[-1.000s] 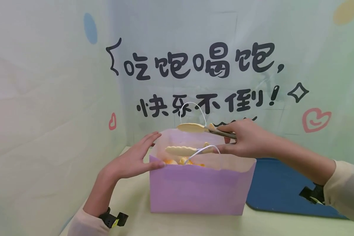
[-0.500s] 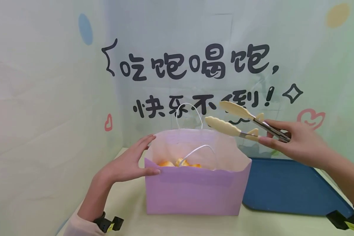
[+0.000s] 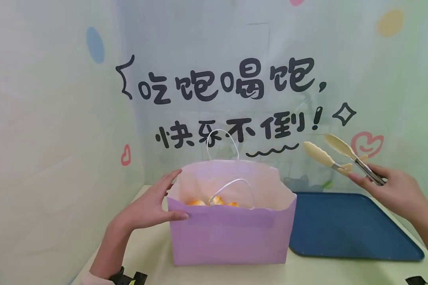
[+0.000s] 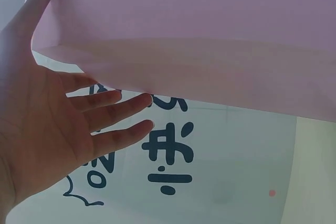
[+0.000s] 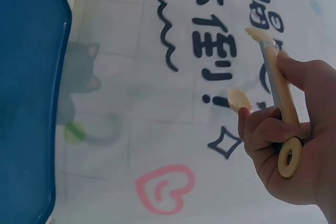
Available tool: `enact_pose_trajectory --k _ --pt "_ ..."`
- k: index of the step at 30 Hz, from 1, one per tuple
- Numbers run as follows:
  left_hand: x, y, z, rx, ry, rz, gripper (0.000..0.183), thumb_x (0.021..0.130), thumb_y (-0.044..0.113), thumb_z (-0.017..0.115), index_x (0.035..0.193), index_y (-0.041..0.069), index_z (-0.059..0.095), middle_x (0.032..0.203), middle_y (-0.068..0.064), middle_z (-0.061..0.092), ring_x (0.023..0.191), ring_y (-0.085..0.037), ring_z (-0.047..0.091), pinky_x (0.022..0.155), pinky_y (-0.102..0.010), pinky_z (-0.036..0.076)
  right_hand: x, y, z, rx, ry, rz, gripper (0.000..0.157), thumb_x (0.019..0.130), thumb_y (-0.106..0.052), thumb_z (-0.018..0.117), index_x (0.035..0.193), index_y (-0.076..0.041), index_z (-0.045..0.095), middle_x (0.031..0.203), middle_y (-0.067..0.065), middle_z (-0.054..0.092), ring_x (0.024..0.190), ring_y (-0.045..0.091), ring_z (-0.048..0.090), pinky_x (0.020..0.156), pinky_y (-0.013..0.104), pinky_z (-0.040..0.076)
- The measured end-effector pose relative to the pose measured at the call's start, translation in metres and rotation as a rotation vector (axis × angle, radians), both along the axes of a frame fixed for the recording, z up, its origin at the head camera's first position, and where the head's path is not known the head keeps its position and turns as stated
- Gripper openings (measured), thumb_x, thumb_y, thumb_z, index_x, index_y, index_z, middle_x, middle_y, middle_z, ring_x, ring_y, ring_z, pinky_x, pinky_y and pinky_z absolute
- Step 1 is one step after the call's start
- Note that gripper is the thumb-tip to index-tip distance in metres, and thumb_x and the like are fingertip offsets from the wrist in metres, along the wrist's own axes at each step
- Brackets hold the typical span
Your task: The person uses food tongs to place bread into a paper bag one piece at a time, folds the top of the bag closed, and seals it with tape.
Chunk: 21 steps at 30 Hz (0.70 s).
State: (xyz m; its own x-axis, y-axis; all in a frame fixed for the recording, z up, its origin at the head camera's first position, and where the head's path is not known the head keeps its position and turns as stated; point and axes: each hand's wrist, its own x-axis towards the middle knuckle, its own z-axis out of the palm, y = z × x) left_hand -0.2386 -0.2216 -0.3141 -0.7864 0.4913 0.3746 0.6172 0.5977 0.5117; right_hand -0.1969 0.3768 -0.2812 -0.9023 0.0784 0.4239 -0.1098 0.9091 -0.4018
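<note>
A lilac paper bag point(image 3: 228, 237) with white handles stands upright, its top open. Several golden-brown bread rolls point(image 3: 216, 200) show inside, partly hidden by the front wall. My left hand point(image 3: 146, 208) rests at the bag's left side, thumb on the front face. In the left wrist view, the fingers point(image 4: 123, 114) of that hand are spread and extended beside the bag's edge. My right hand point(image 3: 396, 194) grips a pair of metal tongs with cream scalloped tips point(image 3: 319, 153), above the blue tray's far right. Their tips are apart, with nothing between them.
A blue tray point(image 3: 353, 229) lies right of the bag on the pale table point(image 3: 249, 274). Behind stands a pale printed backdrop point(image 3: 199, 35) with dark lettering, and another pale wall point(image 3: 39, 158) borders the left side.
My right hand has drawn the tongs up out of the bag and off to the right; their tips have spread apart. My left hand stays at the bag. The view has shifted slightly.
</note>
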Motion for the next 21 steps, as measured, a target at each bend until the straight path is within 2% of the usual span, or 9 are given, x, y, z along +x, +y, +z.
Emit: enact_pose_trajectory --k 3,6,8,11,17,21 --pt "0.000 -0.002 -0.002 0.000 0.008 -0.001 0.116 0.082 0.060 0.086 0.170 0.021 0.022 0.169 -0.001 0.031 0.146 -0.031 0.048 0.114 -0.057 0.044 -0.010 0.020 -0.017 0.015 -0.024 -0.035 0.078 0.103 -0.054 0.063 0.142 0.013 0.055 0.072 0.006 0.051 0.070 0.024 0.049 0.057 0.032 0.034" --pt "0.001 -0.004 -0.004 0.000 0.009 0.001 0.117 0.081 0.060 0.087 0.170 0.021 0.021 0.169 -0.001 0.032 0.145 -0.031 0.048 0.114 -0.057 0.044 -0.017 0.040 -0.035 0.033 -0.053 -0.058 0.066 0.104 -0.056 0.060 0.117 0.008 0.066 0.068 0.004 0.046 0.064 0.023 0.047 0.055 0.034 0.034" --pt "0.002 -0.005 -0.005 0.000 0.006 0.007 0.117 0.082 0.060 0.087 0.170 0.020 0.021 0.169 -0.001 0.032 0.145 -0.031 0.049 0.114 -0.057 0.044 -0.020 0.051 -0.046 0.044 -0.066 -0.075 0.059 0.104 -0.057 0.059 0.098 0.002 0.064 0.065 0.003 0.044 0.061 0.021 0.045 0.055 0.034 0.033" --pt "0.003 -0.007 -0.006 -0.001 0.005 0.012 0.117 0.082 0.059 0.087 0.170 0.019 0.021 0.169 -0.001 0.032 0.143 -0.032 0.050 0.113 -0.058 0.045 -0.025 0.069 -0.063 0.069 -0.091 -0.102 0.060 0.105 -0.059 0.056 0.081 -0.004 0.058 0.064 0.003 0.043 0.060 0.021 0.045 0.056 0.035 0.033" --pt "0.004 -0.007 -0.005 -0.005 0.002 0.024 0.117 0.082 0.061 0.086 0.170 0.020 0.021 0.169 -0.001 0.032 0.146 -0.034 0.047 0.114 -0.059 0.043 -0.030 0.103 -0.092 0.130 -0.181 -0.150 0.069 0.104 -0.067 0.050 0.070 -0.007 0.047 0.063 0.002 0.038 0.059 0.022 0.047 0.057 0.035 0.034" --pt "0.003 -0.006 -0.005 -0.009 0.000 0.018 0.116 0.082 0.061 0.086 0.170 0.021 0.021 0.169 -0.002 0.032 0.147 -0.034 0.046 0.115 -0.059 0.042 -0.031 0.123 -0.108 0.127 -0.255 -0.177 0.069 0.103 -0.071 0.047 0.066 -0.013 0.038 0.064 0.001 0.035 0.059 0.021 0.046 0.058 0.034 0.035"
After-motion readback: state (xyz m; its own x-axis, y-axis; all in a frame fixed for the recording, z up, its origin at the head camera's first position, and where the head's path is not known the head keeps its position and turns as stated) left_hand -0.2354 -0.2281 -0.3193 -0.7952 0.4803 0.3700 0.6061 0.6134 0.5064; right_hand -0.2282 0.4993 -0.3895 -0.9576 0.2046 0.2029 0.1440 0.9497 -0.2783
